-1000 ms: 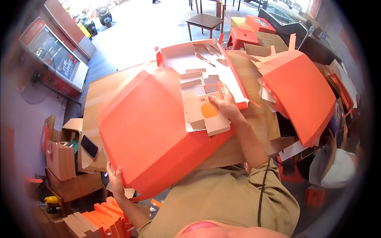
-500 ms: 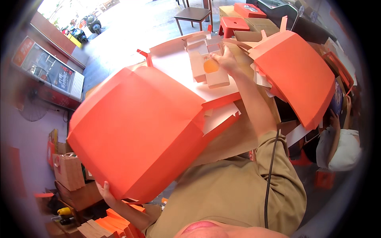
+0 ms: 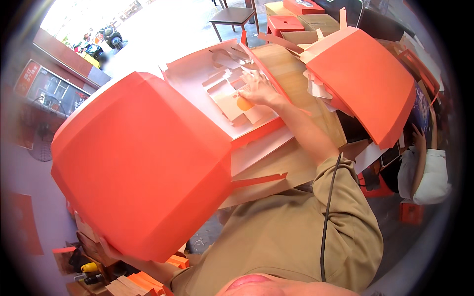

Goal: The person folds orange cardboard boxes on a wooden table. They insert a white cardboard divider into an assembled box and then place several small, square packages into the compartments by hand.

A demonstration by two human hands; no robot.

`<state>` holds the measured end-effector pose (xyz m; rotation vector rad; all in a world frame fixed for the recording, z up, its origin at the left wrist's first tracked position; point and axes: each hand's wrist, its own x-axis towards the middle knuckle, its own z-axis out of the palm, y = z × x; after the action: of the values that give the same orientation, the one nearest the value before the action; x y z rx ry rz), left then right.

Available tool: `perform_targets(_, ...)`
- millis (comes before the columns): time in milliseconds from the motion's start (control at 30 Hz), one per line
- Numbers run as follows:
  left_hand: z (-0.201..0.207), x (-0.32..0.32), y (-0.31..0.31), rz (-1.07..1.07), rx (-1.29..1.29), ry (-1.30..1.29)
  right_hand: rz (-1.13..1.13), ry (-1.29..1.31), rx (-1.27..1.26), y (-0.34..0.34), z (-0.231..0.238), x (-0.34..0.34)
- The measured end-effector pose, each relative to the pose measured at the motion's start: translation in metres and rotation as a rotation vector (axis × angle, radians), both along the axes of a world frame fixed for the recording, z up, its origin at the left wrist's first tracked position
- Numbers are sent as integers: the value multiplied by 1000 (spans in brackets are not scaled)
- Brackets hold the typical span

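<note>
My left hand [image 3: 109,250] grips the lower left edge of a large orange-red box lid [image 3: 143,167] with bevelled sides; its fingertips are partly hidden beneath it. The lid is tilted and hides part of the table. Beyond its right edge lies a shallow box [image 3: 183,74], white inside with orange-red walls. In that box sits a folded pale cardboard insert [image 3: 223,102] with cut-outs and an orange round patch. My right hand [image 3: 259,90] rests on the insert's right part, fingers spread and pressing down, closed around nothing.
A wooden table [image 3: 276,61] carries the box. At right stands another orange-red box piece [image 3: 363,81]; beyond it a co-worker's arm [image 3: 419,158] shows. A red stool [image 3: 285,23] and dark chair [image 3: 232,16] stand at the back. Orange folded cardboard [image 3: 148,282] lies lower left.
My right hand has lowered the insert into the shallow box and loosened its fingers on it. The large lid has shifted left with my left hand, showing more of the box and table.
</note>
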<state>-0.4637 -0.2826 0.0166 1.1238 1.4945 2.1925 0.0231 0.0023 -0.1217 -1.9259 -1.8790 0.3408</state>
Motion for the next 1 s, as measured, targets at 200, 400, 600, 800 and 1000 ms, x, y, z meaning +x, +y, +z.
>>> perform_targets(200,24,-2,32,-89,10,-137,138,24,106,-11,-39,2)
perform_targets(400,55,-23,54,-178,78,-93,131,-55,62,-19,-24,-12)
perform_targets(600,93,-38,106,-385,180,-90,183,-159,56,-17,-31,-1)
perform_targets(800,136,-40,142,-546,263,-88,233,-135,94,-12,-30,-10)
perform_targets(1000,158,-18,229,-833,278,-141,249,-257,341,-6,-57,2)
